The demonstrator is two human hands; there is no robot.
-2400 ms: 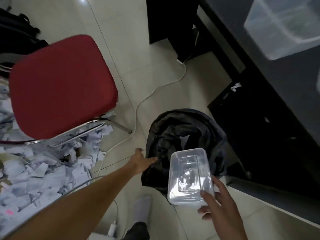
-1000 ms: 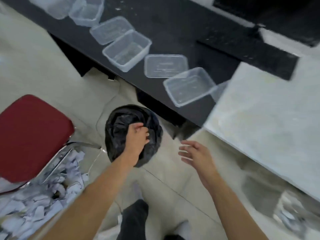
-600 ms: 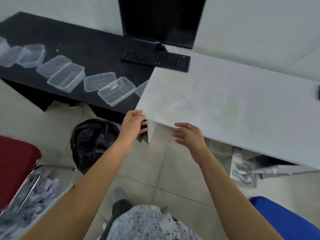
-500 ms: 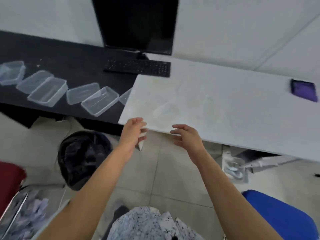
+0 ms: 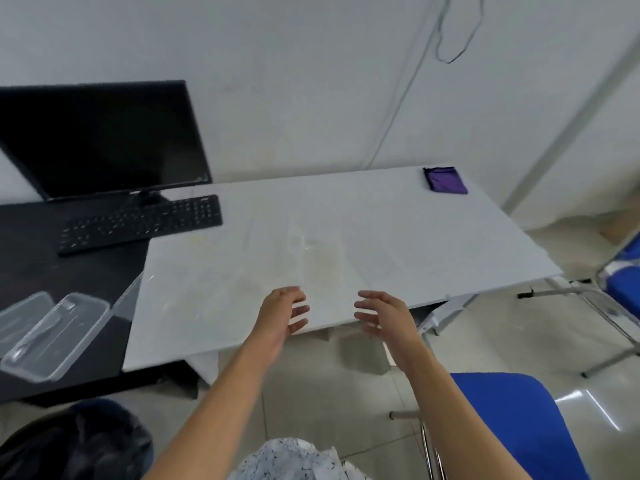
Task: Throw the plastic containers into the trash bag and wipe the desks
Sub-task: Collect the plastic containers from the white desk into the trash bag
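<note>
My left hand (image 5: 282, 315) and my right hand (image 5: 384, 317) hover over the front edge of the white desk (image 5: 346, 244), palms facing each other, fingers loose, holding nothing. A purple cloth (image 5: 445, 180) lies at the desk's far right corner. Clear plastic containers (image 5: 55, 336) sit on the black desk (image 5: 31, 268) at the left. The black trash bag (image 5: 76, 445) stands on the floor at the lower left.
A black monitor (image 5: 100, 136) and keyboard (image 5: 140, 223) occupy the black desk. A blue chair (image 5: 512, 420) stands close at my right, another blue chair (image 5: 623, 271) at the far right. Faint yellowish stains mark the white desk's middle.
I dropped the container into the bag, my left hand let go of the bag's rim, and both empty hands rose to the white desk's front edge as my view swung right.
</note>
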